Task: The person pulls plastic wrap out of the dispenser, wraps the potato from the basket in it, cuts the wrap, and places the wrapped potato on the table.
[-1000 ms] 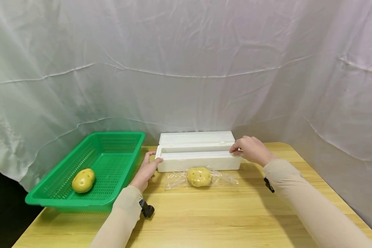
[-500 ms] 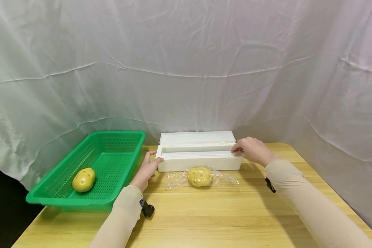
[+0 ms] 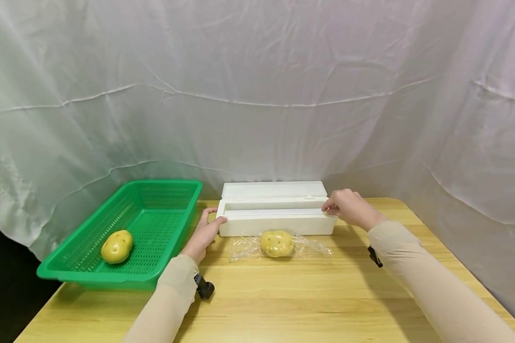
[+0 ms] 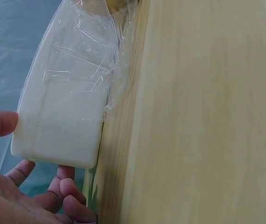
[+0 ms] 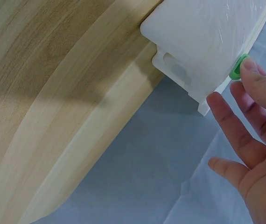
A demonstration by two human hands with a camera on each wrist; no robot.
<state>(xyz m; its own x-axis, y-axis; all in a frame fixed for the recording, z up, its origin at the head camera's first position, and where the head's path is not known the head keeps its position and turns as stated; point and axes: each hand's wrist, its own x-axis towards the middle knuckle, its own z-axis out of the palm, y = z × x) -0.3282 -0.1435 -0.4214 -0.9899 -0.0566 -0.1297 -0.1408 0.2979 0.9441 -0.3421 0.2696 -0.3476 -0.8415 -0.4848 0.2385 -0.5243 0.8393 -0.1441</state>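
Note:
A white cling film dispenser box (image 3: 276, 227) stands lengthwise on the table, its lid (image 3: 272, 190) raised at the back. My left hand (image 3: 200, 237) holds the box's left end, thumb on one edge and fingers against the end face. At the opposite end my right hand (image 3: 352, 208) pinches a small green slider (image 5: 236, 70), thumb against fingers, seen in the right wrist view; its other fingers stand spread. Just in front of the box lies a yellow potato (image 3: 277, 244) under clear cling film (image 3: 245, 247), which spreads loosely to both sides.
A green perforated basket (image 3: 171, 233) stands at the left and overhangs the table's edge. One unwrapped potato (image 3: 117, 247) lies in it. A pale curtain (image 3: 257, 138) hangs behind the wooden table (image 3: 283, 300).
My right fingers have shifted very slightly to the right at the box's right end. The left hand, box and wrapped potato keep their places.

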